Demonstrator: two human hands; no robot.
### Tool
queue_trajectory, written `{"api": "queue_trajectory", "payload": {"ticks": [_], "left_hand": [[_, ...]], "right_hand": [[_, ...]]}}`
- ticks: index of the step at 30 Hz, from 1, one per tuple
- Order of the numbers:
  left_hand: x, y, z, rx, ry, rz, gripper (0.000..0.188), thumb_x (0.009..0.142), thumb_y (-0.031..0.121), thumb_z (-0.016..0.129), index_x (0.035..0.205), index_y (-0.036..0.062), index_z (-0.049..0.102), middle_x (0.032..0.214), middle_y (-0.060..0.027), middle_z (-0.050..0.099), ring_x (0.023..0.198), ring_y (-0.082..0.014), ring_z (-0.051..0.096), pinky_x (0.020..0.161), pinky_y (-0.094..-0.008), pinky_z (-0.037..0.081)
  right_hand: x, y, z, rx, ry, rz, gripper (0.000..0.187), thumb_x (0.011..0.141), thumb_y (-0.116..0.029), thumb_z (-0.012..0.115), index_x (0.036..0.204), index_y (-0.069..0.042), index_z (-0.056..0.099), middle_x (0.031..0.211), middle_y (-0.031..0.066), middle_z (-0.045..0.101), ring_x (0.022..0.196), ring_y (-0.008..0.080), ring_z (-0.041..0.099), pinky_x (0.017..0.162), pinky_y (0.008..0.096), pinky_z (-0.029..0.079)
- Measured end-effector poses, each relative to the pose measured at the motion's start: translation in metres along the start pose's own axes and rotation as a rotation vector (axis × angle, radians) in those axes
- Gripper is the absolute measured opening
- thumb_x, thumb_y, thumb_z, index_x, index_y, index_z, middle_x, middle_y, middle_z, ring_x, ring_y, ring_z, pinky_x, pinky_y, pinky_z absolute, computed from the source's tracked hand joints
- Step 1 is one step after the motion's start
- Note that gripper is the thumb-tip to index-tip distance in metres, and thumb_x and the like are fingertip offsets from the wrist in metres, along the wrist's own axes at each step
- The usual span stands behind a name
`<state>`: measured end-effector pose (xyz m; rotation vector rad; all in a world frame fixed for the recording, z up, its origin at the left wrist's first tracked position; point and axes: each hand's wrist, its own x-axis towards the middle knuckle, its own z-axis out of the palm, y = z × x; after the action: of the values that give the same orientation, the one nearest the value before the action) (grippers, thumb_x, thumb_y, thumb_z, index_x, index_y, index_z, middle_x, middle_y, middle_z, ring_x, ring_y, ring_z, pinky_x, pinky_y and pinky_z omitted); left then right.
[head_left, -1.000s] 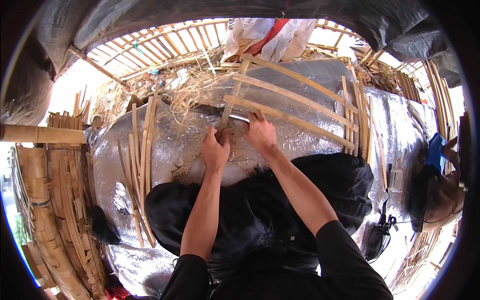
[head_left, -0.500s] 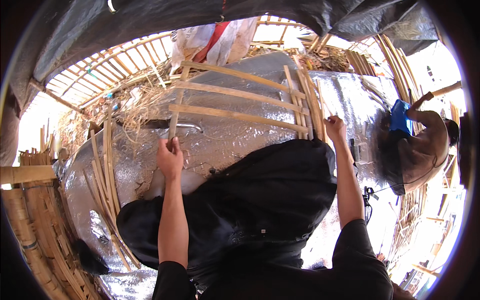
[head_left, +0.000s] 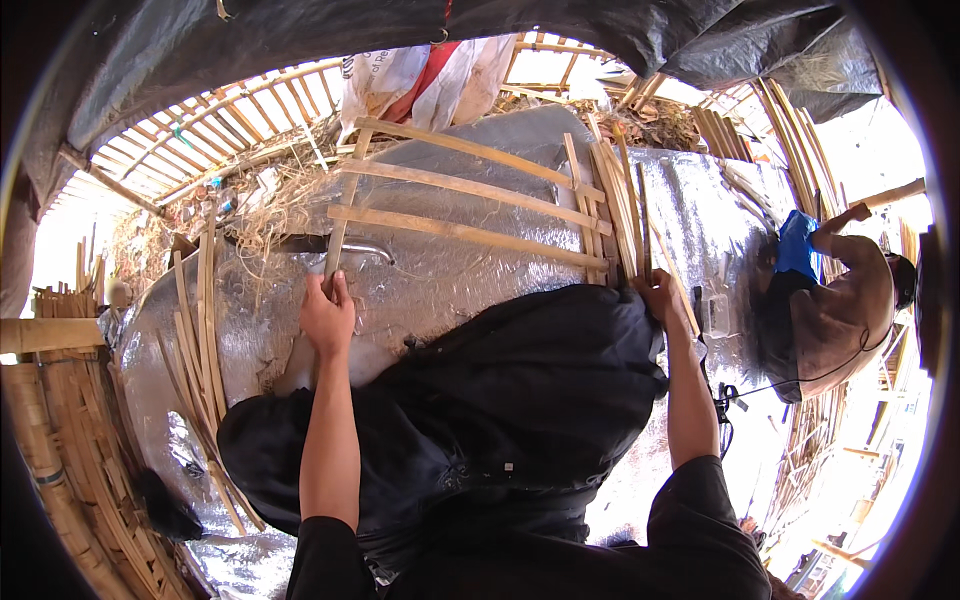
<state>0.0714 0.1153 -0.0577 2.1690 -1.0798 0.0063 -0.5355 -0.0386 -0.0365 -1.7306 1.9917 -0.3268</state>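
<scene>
A ladder-like frame of bamboo strips lies in front of me, with three long crosspieces (head_left: pixel 470 196) running between side strips. My left hand (head_left: pixel 329 312) is closed around the near end of the left side strip (head_left: pixel 346 215). On the right, my right hand (head_left: pixel 660 298) pinches the lower end of a darker bamboo strip (head_left: pixel 644 215), beside a bundle of loose pale strips (head_left: pixel 612 195). Its fingertips are partly hidden. My legs, under black cloth, stretch below the frame.
Silvery foil sheeting (head_left: pixel 480 135) covers the ground. More bamboo strips (head_left: pixel 208 330) lie at left, near a curved shiny metal piece (head_left: pixel 370 250). Another person (head_left: pixel 845 310) sits at far right beside a blue item (head_left: pixel 797 243). Dark tarp (head_left: pixel 500 25) hangs overhead.
My right hand has moved down and slightly left, onto the lower end of a strip by the bundle. My left hand keeps its hold; the view has shifted slightly.
</scene>
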Motion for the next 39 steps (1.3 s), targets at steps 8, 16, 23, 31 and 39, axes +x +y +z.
{"api": "queue_trajectory", "payload": {"ticks": [8,16,23,31,39], "left_hand": [[-0.003,0.004,0.002,0.005,-0.004,-0.031,0.031,0.102,0.039,0.068,0.1,0.0091,0.061,0.08,-0.0177,0.072,0.077,-0.0443,0.071,0.066,-0.0538,0.052],[-0.003,0.008,0.005,0.029,-0.014,-0.031,0.032,0.102,0.043,0.065,0.099,0.0118,0.059,0.08,-0.0149,0.072,0.075,-0.043,0.071,0.064,-0.0548,0.052],[0.0,0.006,0.004,-0.027,-0.07,-0.065,0.03,0.101,0.042,0.066,0.101,0.013,0.059,0.08,-0.0127,0.073,0.076,-0.0393,0.073,0.065,-0.0522,0.054],[0.001,0.002,-0.003,-0.06,-0.14,-0.155,0.035,0.1,0.046,0.067,0.11,0.0132,0.063,0.086,-0.0133,0.076,0.084,-0.0392,0.074,0.073,-0.051,0.057],[0.007,-0.003,-0.002,-0.083,-0.156,-0.19,0.033,0.1,0.042,0.063,0.111,0.0116,0.068,0.096,-0.0162,0.077,0.09,-0.0404,0.074,0.077,-0.0526,0.057]], "right_hand": [[-0.001,0.009,-0.026,0.505,0.13,0.117,0.037,0.104,-0.041,0.071,0.093,-0.006,0.071,0.071,-0.001,0.059,0.06,0.0089,0.058,0.055,0.0282,0.047],[0.034,-0.012,-0.081,0.551,0.213,0.005,0.043,0.108,-0.043,0.063,0.12,-0.003,0.075,0.08,-0.0009,0.063,0.063,0.009,0.058,0.059,0.0266,0.048],[0.033,-0.12,-0.085,0.07,0.514,-0.451,0.038,0.11,-0.035,0.061,0.125,-0.002,0.071,0.08,0.0001,0.063,0.064,0.0065,0.054,0.056,0.0248,0.042],[-0.053,-0.319,0.103,0.221,-0.002,-0.928,0.026,0.1,-0.015,0.07,0.123,-0.003,0.067,0.11,0.0193,0.071,0.097,0.0426,0.072,0.082,0.0479,0.059],[-0.082,-0.294,0.178,0.096,-0.014,-0.819,0.026,0.098,-0.018,0.07,0.116,0.0,0.069,0.101,0.0248,0.069,0.096,0.0494,0.068,0.08,0.0547,0.056]]}}
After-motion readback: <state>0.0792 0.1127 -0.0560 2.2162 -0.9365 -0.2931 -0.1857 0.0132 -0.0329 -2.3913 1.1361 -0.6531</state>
